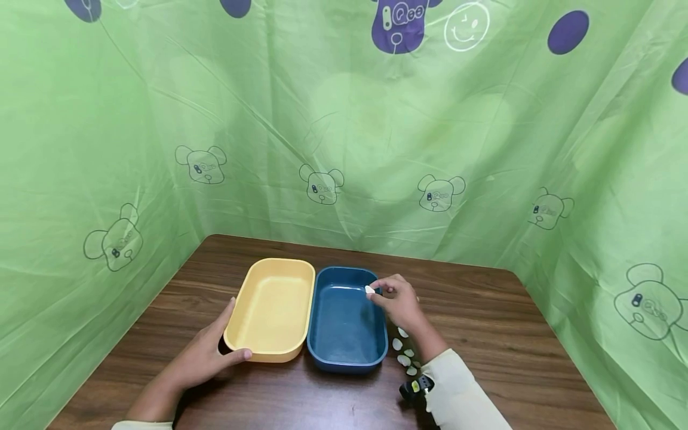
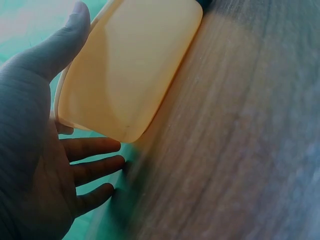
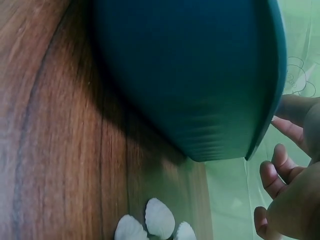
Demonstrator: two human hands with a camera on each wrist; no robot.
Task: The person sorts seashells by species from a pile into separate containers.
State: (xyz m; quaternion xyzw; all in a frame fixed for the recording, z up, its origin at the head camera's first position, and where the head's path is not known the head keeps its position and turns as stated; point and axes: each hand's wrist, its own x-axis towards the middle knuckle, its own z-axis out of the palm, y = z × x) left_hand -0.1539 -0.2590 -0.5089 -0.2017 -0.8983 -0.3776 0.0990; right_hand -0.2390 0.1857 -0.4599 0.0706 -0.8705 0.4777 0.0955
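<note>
Over the right rim of a blue bin [image 1: 344, 328], my right hand [image 1: 399, 301] pinches a small white shell [image 1: 369, 289] between thumb and fingers. In the right wrist view that shell is hidden, and the bin's outer wall [image 3: 200, 100] fills the middle. My left hand [image 1: 206, 355] rests at the near left corner of a yellow bin [image 1: 274, 310], its thumb [image 2: 75, 30] on the rim and its other fingers stretched along the outside. Several white shells [image 1: 404, 360] lie on the table under my right forearm; their ribbed surface [image 3: 160, 218] shows in the right wrist view.
Both bins stand side by side on a dark wooden table [image 1: 484, 334]. A green printed cloth [image 1: 376, 149] hangs behind the table and along its sides. A black strap device [image 1: 416, 388] sits at my right cuff.
</note>
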